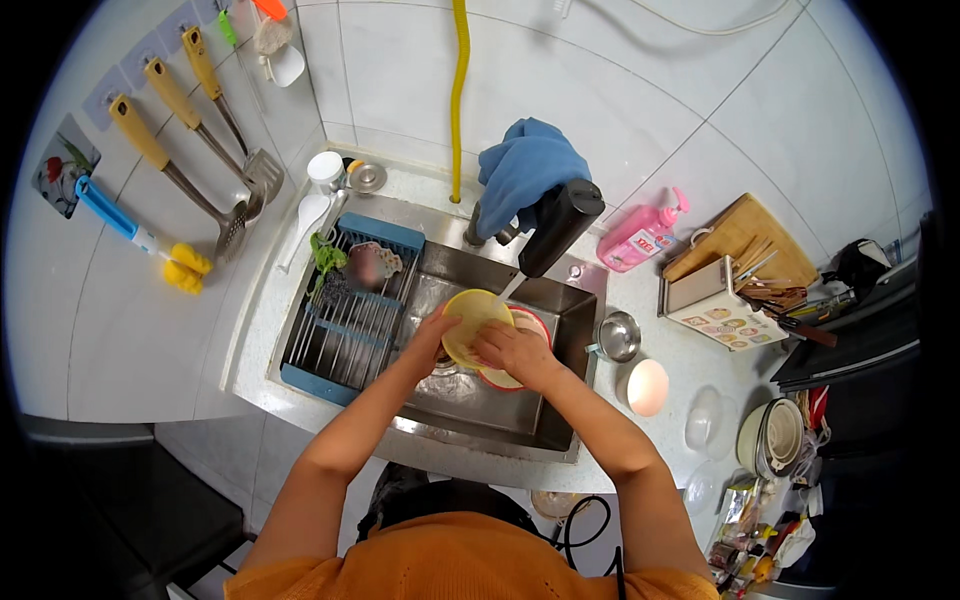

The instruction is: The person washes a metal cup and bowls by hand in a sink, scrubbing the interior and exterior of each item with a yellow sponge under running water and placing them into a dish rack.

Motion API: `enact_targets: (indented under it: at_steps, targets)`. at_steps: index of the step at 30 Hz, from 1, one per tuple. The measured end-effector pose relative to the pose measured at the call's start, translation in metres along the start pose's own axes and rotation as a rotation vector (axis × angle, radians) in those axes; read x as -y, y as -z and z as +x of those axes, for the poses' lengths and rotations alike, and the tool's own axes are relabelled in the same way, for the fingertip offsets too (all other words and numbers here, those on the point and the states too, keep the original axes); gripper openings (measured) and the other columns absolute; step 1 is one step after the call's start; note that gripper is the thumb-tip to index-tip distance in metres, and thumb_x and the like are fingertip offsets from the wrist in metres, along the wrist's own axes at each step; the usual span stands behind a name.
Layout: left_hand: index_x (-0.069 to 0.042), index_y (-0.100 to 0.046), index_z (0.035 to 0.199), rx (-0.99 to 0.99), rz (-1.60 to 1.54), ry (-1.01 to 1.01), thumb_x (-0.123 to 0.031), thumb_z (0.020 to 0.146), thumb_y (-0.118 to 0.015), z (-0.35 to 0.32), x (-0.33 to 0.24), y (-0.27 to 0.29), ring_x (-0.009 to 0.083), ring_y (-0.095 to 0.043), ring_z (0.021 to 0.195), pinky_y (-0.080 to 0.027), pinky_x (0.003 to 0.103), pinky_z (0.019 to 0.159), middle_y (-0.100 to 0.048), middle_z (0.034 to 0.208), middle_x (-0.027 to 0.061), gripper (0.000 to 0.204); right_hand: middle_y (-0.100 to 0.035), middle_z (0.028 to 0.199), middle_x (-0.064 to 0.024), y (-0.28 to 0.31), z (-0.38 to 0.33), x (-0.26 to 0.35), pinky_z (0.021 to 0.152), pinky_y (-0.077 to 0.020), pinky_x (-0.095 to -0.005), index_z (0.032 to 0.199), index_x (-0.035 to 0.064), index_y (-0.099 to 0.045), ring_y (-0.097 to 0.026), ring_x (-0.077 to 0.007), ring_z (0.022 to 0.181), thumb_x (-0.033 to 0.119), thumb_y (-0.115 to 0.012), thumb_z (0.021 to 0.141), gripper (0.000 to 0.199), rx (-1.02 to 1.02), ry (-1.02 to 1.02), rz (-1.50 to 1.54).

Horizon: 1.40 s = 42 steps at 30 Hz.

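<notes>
The person's left hand [430,335] grips the edge of a yellow bowl [470,318] over the sink [470,405]. The right hand [515,352] touches the inside; its fingertips are hard to see, so whether it pinches the bowl cannot be told. A red-rimmed bowl [533,323] (partly hidden) sits underneath. A blue cloth [530,165] covers part of the tap [476,226].

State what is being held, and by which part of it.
The left grip holds the yellow bowl by its left rim. The right grip lies over the bowl's lower-right side; whether it also holds cannot be told.
</notes>
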<state>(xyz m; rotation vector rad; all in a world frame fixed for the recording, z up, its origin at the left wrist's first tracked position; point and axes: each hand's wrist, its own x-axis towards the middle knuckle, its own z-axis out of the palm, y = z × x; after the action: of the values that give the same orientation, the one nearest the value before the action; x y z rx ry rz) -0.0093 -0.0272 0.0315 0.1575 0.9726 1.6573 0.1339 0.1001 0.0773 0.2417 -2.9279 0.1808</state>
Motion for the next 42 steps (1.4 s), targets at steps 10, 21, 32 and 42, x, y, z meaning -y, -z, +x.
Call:
enact_targets:
  at_steps: [10, 21, 32, 42]
  targets:
    - [-0.012, -0.035, 0.127, -0.039, 0.001, -0.011, -0.015, 0.078, -0.051, -0.011, 0.000, 0.000, 0.0160, -0.048, 0.103, -0.042, 0.028, 0.084, -0.047, 0.116, 0.0062, 0.052, -0.057, 0.089, -0.0020, 0.003, 0.005, 0.000, 0.064, -0.0480, -0.0295, 0.096, 0.0145, -0.055, -0.057, -0.0174, 0.086, 0.021, -0.052, 0.080, 0.018, 0.030, 0.010, 0.006]
    - [-0.009, -0.038, 0.125, -0.025, 0.035, -0.104, -0.014, 0.079, -0.051, -0.013, 0.001, 0.000, 0.0177, -0.049, 0.104, -0.043, 0.030, 0.084, -0.048, 0.116, 0.0072, 0.048, -0.055, 0.100, -0.0006, 0.014, 0.004, 0.014, 0.068, -0.0490, -0.0321, 0.105, 0.0159, -0.052, -0.054, -0.0174, 0.095, 0.017, -0.052, 0.079, 0.026, 0.184, -0.086, 0.018]
    - [-0.006, -0.042, 0.121, -0.332, -0.074, -0.348, -0.013, 0.078, -0.049, -0.027, 0.026, -0.025, 0.0176, -0.052, 0.098, -0.045, 0.029, 0.081, -0.050, 0.112, 0.0076, 0.044, -0.055, 0.098, -0.0116, 0.024, 0.016, 0.058, 0.068, -0.0484, -0.0377, 0.114, 0.0123, -0.047, -0.054, -0.0261, 0.096, 0.018, -0.056, 0.080, 0.035, 0.002, -0.369, 0.357]
    - [-0.001, -0.053, 0.110, -0.244, -0.069, -0.138, -0.004, 0.076, -0.051, -0.014, 0.002, -0.033, 0.0169, -0.057, 0.088, -0.046, 0.028, 0.075, -0.058, 0.098, 0.0081, 0.034, -0.058, 0.096, -0.0010, 0.026, 0.014, 0.002, 0.080, -0.0434, -0.0318, 0.104, 0.0194, -0.057, -0.057, -0.0208, 0.086, 0.016, -0.055, 0.074, 0.030, 0.178, -0.097, -0.028]
